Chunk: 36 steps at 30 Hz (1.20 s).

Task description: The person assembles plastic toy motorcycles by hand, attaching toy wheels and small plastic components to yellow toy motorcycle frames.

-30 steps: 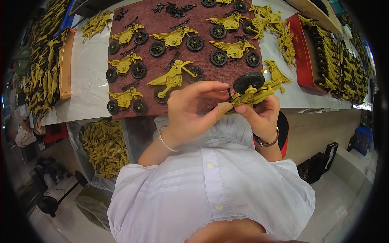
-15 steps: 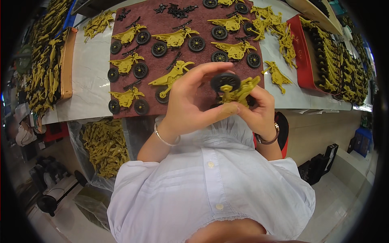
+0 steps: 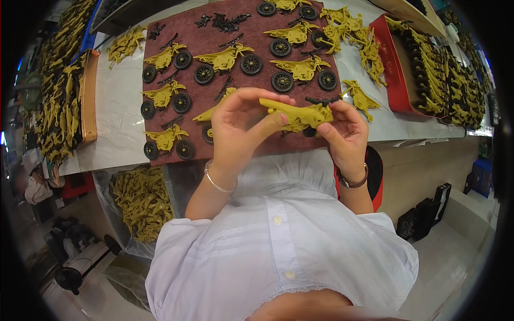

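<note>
Above the near edge of the maroon cloth I hold a yellow toy motorcycle (image 3: 303, 117) in both hands. Its long tail points toward my left hand (image 3: 238, 120), whose thumb and fingers grip that end. A black handlebar (image 3: 323, 100) sits at its other end, where my right hand (image 3: 349, 131) pinches the front with the thumb beneath and fingers behind. Part of a dark wheel shows below the body; the rest is hidden by my fingers. Behind my left hand lies another yellow toy motorcycle (image 3: 206, 115), partly covered.
Toy motorcycles with black wheels (image 3: 251, 63) lie in rows on the maroon cloth (image 3: 198, 32). Small black parts (image 3: 230, 22) sit at its far edge. Loose yellow bodies (image 3: 360, 99) and a red box (image 3: 393, 69) are at right. A bag of yellow parts (image 3: 142, 203) stands below the table.
The toy motorcycle has been turned in my hands: its wheel faced up before, and now its body lies lengthwise with the handlebar on top. My right hand's fingers have shifted to the handlebar end.
</note>
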Each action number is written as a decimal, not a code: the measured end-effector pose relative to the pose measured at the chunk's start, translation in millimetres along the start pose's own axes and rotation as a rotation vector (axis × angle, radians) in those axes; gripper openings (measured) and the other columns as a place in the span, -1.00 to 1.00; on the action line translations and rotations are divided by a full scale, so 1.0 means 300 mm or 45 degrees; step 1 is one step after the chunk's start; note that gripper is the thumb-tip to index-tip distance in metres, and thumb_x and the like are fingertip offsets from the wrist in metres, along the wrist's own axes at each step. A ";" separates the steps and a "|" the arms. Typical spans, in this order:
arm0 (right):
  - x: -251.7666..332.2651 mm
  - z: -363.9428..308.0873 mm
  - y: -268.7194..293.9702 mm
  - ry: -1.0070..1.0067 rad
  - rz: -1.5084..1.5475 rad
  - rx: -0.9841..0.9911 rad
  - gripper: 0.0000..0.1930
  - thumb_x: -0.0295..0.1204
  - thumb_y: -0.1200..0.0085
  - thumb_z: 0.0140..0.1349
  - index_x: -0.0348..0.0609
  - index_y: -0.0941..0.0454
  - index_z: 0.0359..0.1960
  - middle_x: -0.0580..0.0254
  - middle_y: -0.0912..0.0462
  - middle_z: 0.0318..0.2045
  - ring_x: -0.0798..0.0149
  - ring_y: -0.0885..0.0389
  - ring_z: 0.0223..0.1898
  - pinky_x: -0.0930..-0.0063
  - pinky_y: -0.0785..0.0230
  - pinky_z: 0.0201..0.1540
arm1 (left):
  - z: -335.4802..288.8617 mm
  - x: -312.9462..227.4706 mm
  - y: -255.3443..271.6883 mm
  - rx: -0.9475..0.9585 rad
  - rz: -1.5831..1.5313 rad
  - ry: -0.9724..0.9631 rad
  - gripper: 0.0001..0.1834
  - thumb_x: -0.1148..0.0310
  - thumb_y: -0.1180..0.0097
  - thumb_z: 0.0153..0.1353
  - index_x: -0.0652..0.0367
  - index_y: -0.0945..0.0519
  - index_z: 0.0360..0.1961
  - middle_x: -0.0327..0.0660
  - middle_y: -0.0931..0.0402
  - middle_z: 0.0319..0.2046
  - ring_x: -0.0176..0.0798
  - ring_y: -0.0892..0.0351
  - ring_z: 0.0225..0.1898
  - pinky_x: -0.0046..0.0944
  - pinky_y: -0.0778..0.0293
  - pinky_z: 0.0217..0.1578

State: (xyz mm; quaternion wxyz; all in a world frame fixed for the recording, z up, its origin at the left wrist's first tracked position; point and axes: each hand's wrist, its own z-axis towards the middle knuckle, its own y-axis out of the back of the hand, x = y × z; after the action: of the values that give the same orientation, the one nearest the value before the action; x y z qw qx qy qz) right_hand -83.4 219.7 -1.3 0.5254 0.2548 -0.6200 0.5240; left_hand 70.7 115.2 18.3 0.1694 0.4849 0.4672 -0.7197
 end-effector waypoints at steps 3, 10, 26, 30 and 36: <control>0.010 0.010 0.028 0.076 -0.180 -0.160 -0.70 -0.62 -0.08 0.10 -0.41 -0.44 -0.09 0.14 -0.54 -0.17 0.40 -0.50 -0.14 0.56 -0.36 -0.11 | -0.002 -0.024 0.005 0.216 0.227 0.235 -0.59 0.66 -0.23 -0.11 0.41 -0.43 -0.16 -0.10 -0.53 -0.28 -0.27 -0.56 -0.21 -0.31 -0.50 -0.13; 0.039 -0.007 0.047 0.272 -0.541 0.000 -0.53 -0.65 -0.20 -0.04 -0.31 -0.36 -0.04 0.23 -0.58 -0.34 0.45 -0.55 -0.28 0.64 -0.37 -0.24 | 0.013 -0.035 -0.030 0.265 0.713 0.311 -0.56 0.57 -0.30 -0.14 0.33 -0.49 -0.16 -0.15 -0.55 -0.30 -0.37 -0.55 -0.28 -0.44 -0.44 -0.23; 0.046 0.000 -0.016 0.140 -0.167 -0.109 -0.41 -0.70 -0.25 -0.13 -0.27 -0.24 -0.02 0.10 -0.55 -0.23 0.36 -0.53 -0.15 0.54 -0.38 -0.09 | 0.004 0.029 -0.016 0.301 0.395 0.140 -0.65 0.64 -0.18 -0.01 0.44 -0.45 -0.13 -0.07 -0.52 -0.22 -0.32 -0.55 -0.25 -0.38 -0.50 -0.22; 0.050 -0.005 -0.014 0.176 -0.156 -0.094 -0.43 -0.74 -0.20 -0.10 -0.30 -0.23 -0.01 0.04 -0.54 -0.22 0.33 -0.51 -0.12 0.51 -0.38 -0.05 | 0.001 0.055 -0.015 0.348 0.306 0.083 -0.64 0.67 -0.13 0.03 0.37 -0.41 -0.10 -0.11 -0.47 -0.16 -0.30 -0.50 -0.12 -0.33 -0.49 -0.16; 0.041 -0.009 0.020 0.167 -0.121 -0.077 -0.48 -0.75 -0.17 -0.08 -0.32 -0.27 -0.04 0.02 -0.53 -0.19 0.32 -0.51 -0.11 0.49 -0.37 -0.03 | 0.013 0.057 -0.044 0.383 0.448 0.081 -0.59 0.63 -0.14 0.03 0.36 -0.36 -0.05 -0.18 -0.48 -0.22 -0.36 -0.52 -0.24 -0.43 -0.46 -0.19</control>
State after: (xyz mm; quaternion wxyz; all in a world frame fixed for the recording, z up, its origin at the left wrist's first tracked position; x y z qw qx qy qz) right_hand -91.5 227.0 7.6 0.5965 0.2333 -0.5870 0.4952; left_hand 51.4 122.0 10.8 0.2031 0.6012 0.2680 -0.7249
